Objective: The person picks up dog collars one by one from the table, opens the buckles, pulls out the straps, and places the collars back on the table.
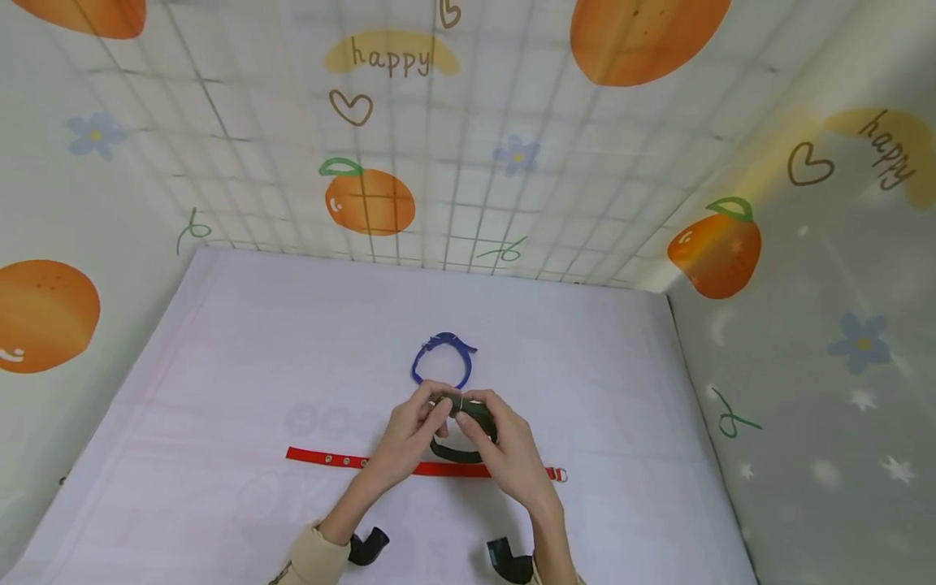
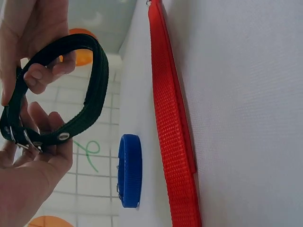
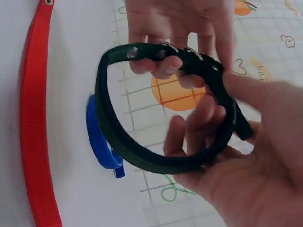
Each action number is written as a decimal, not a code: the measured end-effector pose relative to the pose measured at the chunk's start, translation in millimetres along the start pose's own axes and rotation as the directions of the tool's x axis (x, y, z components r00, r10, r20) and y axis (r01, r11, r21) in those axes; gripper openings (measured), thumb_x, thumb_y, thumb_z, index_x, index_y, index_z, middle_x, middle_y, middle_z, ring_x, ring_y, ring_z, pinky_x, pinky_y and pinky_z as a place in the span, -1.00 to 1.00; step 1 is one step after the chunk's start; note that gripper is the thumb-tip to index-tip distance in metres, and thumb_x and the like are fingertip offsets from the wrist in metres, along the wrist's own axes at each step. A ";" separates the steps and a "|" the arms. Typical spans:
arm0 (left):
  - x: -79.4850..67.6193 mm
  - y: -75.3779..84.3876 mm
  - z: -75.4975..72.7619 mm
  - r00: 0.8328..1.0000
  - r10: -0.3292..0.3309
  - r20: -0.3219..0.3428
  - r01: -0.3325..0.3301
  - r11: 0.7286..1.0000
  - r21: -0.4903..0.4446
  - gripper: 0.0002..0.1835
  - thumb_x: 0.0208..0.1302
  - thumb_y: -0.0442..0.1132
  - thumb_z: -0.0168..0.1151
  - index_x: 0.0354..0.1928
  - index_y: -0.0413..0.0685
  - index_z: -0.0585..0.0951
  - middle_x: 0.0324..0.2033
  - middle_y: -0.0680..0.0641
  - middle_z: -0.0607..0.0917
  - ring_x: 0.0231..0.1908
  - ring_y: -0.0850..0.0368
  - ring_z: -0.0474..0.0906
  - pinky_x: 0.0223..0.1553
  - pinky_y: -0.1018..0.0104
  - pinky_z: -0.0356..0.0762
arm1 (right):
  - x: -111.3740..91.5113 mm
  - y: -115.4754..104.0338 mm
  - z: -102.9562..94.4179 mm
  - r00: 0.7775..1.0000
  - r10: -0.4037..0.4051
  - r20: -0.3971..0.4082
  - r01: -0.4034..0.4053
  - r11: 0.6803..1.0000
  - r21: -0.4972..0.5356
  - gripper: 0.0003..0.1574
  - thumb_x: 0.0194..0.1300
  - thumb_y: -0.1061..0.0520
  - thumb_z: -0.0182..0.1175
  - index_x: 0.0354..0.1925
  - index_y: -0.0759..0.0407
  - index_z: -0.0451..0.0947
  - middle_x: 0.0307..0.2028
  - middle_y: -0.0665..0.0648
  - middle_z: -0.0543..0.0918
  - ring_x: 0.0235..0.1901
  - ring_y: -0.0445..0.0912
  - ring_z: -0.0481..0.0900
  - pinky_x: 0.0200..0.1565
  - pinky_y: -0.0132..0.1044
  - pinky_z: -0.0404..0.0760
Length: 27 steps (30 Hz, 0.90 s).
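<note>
Both hands hold a dark green buckle collar (image 3: 142, 161), bent into a loop above the table. My left hand (image 1: 405, 435) grips it by the metal buckle and ring, which show up close in the left wrist view. Across the loop, my right hand (image 1: 515, 447) pinches the strap near its free end, which sticks out past the fingers in the right wrist view. A red collar (image 1: 453, 470) lies stretched out flat beneath the hands, partly hidden by the left wrist. Beyond the fingertips stands a blue collar (image 1: 468, 357), fastened in a ring.
Two black curved pieces (image 1: 369, 546) show beside the forearms at the near edge. The white table (image 1: 241, 341) is bounded at the back by a grid panel behind a printed sheet (image 1: 453, 195), with printed side walls left and right.
</note>
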State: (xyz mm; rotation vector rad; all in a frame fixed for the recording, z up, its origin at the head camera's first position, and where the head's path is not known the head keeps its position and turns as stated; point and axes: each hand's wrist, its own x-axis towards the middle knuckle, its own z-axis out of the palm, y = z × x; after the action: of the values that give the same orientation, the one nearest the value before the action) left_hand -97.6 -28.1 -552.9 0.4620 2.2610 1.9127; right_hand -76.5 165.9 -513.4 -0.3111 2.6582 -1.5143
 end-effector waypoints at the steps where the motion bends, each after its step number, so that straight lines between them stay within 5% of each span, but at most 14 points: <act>1: -0.4 0.0 0.2 1.000 -0.001 0.004 0.001 1.000 0.000 -0.72 0.70 -0.03 0.09 0.30 0.16 0.53 -0.24 -0.21 0.76 -0.28 -0.04 0.68 -0.36 0.43 0.54 | -0.3 0.8 0.5 1.000 -0.007 -0.007 0.007 1.000 -0.001 -0.62 0.59 -0.16 0.26 0.26 -0.16 0.57 0.11 -0.03 0.77 -0.04 -0.12 0.74 0.01 -0.34 0.75; 8: -2.8 -1.7 2.1 1.000 0.031 0.000 -0.031 0.999 -0.008 -0.73 0.67 -0.09 0.15 0.27 0.14 0.47 -0.13 -0.08 0.80 -0.23 0.18 0.73 -0.22 0.36 0.71 | -1.7 3.1 1.6 0.999 -0.032 -0.033 0.032 0.999 0.015 -0.65 0.56 -0.12 0.29 0.24 -0.21 0.60 0.09 -0.06 0.78 -0.05 -0.15 0.75 -0.03 -0.32 0.77; 13: -4.0 -0.5 3.4 0.997 0.076 -0.025 -0.076 0.996 -0.036 -0.73 0.66 -0.13 0.18 0.27 0.10 0.48 -0.02 -0.08 0.83 -0.15 0.15 0.79 -0.02 0.15 0.83 | -1.0 2.4 1.9 0.998 -0.034 -0.052 0.035 0.999 0.027 -0.66 0.54 -0.11 0.32 0.22 -0.23 0.61 0.01 -0.06 0.78 -0.11 -0.16 0.73 -0.12 -0.32 0.75; 19: -3.6 -2.5 3.3 0.990 0.130 -0.058 -0.132 0.991 -0.027 -0.70 0.60 -0.19 0.25 0.28 0.13 0.58 0.14 -0.06 0.78 -0.04 0.21 0.79 0.05 0.38 0.76 | -0.9 1.8 1.9 0.998 -0.032 -0.051 0.034 0.999 0.030 -0.68 0.53 -0.11 0.33 0.18 -0.24 0.60 -0.03 -0.06 0.78 -0.16 -0.17 0.71 -0.15 -0.34 0.74; 27: -3.3 -3.3 0.6 0.987 0.149 -0.063 -0.154 0.984 -0.089 -0.69 0.54 -0.26 0.29 0.24 0.06 0.67 0.14 -0.13 0.80 -0.03 0.24 0.81 0.05 0.42 0.76 | -2.4 0.5 1.6 1.000 -0.012 -0.028 0.013 0.999 0.037 -0.70 0.55 -0.12 0.32 0.17 -0.22 0.59 -0.01 -0.08 0.78 -0.08 -0.16 0.73 -0.02 -0.34 0.75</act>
State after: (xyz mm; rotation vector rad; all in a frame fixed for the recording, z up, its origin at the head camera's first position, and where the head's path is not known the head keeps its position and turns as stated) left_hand -94.7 -29.1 -556.5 0.5903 2.2166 2.1195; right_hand -74.1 165.4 -514.8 -0.3073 2.6505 -1.5814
